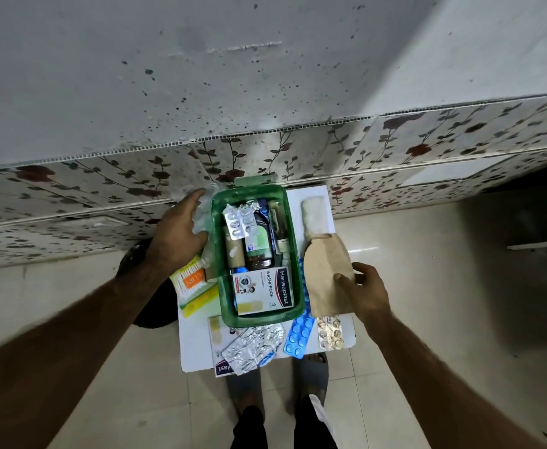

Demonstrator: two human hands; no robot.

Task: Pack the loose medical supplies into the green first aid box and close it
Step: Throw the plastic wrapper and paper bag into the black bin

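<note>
The green first aid box (pixel 256 254) is sitting open on the small white surface (pixel 346 332), a Hansaplast carton (pixel 264 291) lying inside with bottles and foil strips. The left hand (pixel 178 231) is resting against the box's left side on what may be its clear lid, fingers spread. The right hand (pixel 364 291) is pinching a brown paper packet (pixel 325 277) just beside the box, with blue blister strips (pixel 299 337) lying loose in front.

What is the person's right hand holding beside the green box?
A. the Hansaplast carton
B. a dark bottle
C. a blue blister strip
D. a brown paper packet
D: the right hand pinches the brown paper packet just right of the green box, while the Hansaplast carton lies inside the box.
</note>
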